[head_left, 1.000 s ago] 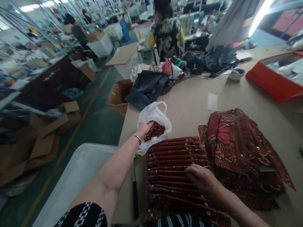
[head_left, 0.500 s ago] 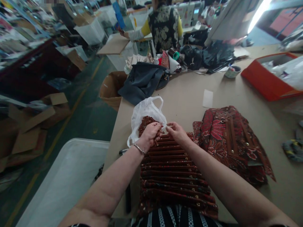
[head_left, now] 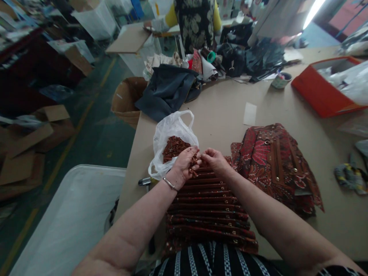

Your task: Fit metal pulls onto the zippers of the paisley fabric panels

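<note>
My left hand [head_left: 185, 165] is closed on a small bunch of brown pieces taken from the white plastic bag [head_left: 169, 132], which lies open on the table with more of them inside. My right hand [head_left: 214, 160] meets it fingertip to fingertip, pinching at the same bunch. Both hands hover over the far end of a fanned row of dark red patterned fabric strips [head_left: 207, 207] with small metal studs. To the right lies a stack of red patterned fabric panels [head_left: 273, 165].
A brown worktable [head_left: 230, 111] carries a dark folded cloth [head_left: 168, 90], an orange box [head_left: 324, 92], a small cup [head_left: 281, 80] and a paper slip [head_left: 249, 113]. A white bin [head_left: 66, 226] stands at left. Another person [head_left: 197, 23] works beyond the table.
My left hand came out of the bag holding brown pieces. My right hand left the strips and moved up to meet it. The camera tilted downward.
</note>
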`<state>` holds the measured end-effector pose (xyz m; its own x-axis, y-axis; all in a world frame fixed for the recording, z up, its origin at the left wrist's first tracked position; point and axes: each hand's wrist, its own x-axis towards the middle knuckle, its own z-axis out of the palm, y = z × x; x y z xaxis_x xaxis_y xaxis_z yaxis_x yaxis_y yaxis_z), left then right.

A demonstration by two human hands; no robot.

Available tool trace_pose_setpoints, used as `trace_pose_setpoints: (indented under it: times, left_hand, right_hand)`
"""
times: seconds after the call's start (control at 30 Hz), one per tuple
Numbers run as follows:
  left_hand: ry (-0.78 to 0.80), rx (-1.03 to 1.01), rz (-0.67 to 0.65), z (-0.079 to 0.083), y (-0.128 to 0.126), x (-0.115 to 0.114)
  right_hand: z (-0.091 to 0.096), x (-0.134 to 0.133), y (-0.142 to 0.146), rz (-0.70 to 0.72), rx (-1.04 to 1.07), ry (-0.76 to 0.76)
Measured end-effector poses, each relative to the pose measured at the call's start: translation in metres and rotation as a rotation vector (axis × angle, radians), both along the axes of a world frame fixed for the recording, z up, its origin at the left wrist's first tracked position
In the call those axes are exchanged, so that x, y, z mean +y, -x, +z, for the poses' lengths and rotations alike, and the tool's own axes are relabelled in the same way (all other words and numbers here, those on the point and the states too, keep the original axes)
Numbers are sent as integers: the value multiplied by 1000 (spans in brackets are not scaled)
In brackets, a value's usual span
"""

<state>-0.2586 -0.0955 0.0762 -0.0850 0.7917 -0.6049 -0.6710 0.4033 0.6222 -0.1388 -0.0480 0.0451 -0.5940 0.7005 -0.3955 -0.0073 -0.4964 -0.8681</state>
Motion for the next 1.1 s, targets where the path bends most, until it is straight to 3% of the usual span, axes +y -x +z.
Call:
trace_pose_setpoints:
  times: [0.17,0.33,0.5,0.6,0.8,0.9,1.1]
  left_hand:
    - [-18,37,-28,2,11,13]
    - [23,179,-239,3,5,26]
    - [59,401,-398,0,-6,35]
    - [110,614,-521,-7,-10,39]
    - [195,1023,-877,-24,-23,45]
    - [213,1092,-940,-27,-27,46]
    - [211,1119,-971,-28,-27,46]
  right_hand:
    - [17,40,-21,20,-126,-280]
    - [27,65,-29,53,-196,-423]
    - [9,61,-35,71,-265,-433]
    - [-7,57,-45,147,-412,-431]
    - [-37,52,-58,413,-825,-705]
    - [-45,51,-59,471,-910,-806]
    - [-46,52,-58,506,-931,-843]
